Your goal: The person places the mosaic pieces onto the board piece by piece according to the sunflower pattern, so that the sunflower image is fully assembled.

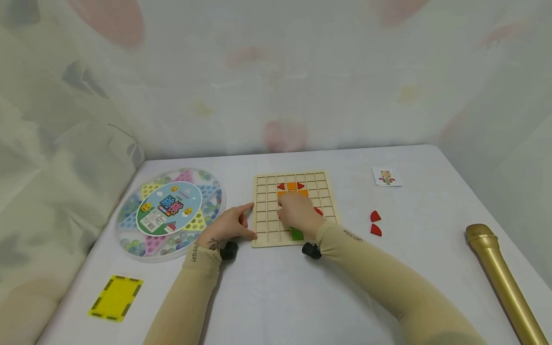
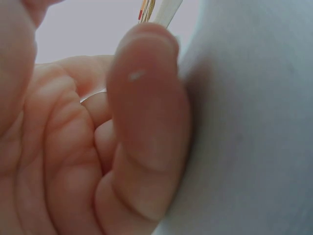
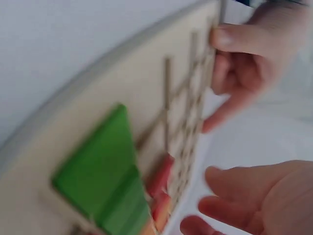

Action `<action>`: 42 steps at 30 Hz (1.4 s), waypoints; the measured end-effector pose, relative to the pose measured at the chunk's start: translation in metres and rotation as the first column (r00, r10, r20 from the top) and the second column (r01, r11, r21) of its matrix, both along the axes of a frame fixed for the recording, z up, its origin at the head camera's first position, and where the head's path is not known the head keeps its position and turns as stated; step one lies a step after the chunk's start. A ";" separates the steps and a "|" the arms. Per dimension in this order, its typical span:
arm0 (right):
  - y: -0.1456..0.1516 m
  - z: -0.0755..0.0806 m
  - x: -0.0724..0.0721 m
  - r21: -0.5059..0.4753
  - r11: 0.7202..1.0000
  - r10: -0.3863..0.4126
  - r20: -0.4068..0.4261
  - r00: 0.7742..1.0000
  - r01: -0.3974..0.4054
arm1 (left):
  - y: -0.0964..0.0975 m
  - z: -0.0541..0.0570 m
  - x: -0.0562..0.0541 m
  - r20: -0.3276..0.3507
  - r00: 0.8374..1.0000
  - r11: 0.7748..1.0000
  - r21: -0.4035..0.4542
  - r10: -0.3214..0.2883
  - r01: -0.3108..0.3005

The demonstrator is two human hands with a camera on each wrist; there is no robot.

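A wooden grid board lies on the white cloth. My left hand touches its left edge with the index finger and thumb spread apart, the other fingers curled in. Over the middle of the board is my right hand; in the right wrist view its fingertips are near the pieces, with nothing visible between them. Set on the board are an orange square, red pieces, and green pieces. Some pieces are hidden under the right hand.
Two loose red quarter-round pieces lie right of the board, below a small picture card. A round marble game box stands at left, a yellow square frame in front of it. A gold microphone lies far right.
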State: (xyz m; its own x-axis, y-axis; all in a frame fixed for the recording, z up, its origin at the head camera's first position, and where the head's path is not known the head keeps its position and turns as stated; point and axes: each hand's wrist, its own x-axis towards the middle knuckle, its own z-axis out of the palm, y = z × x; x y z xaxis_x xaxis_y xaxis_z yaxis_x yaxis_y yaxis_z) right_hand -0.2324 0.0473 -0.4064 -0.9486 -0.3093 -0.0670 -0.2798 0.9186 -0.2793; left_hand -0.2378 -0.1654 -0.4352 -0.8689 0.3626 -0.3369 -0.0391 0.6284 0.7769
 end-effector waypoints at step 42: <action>0.200 -0.007 0.046 0.070 0.954 -0.299 0.204 0.932 0.291 | -0.001 0.001 0.000 -0.015 0.999 0.999 -0.016 -0.029 0.028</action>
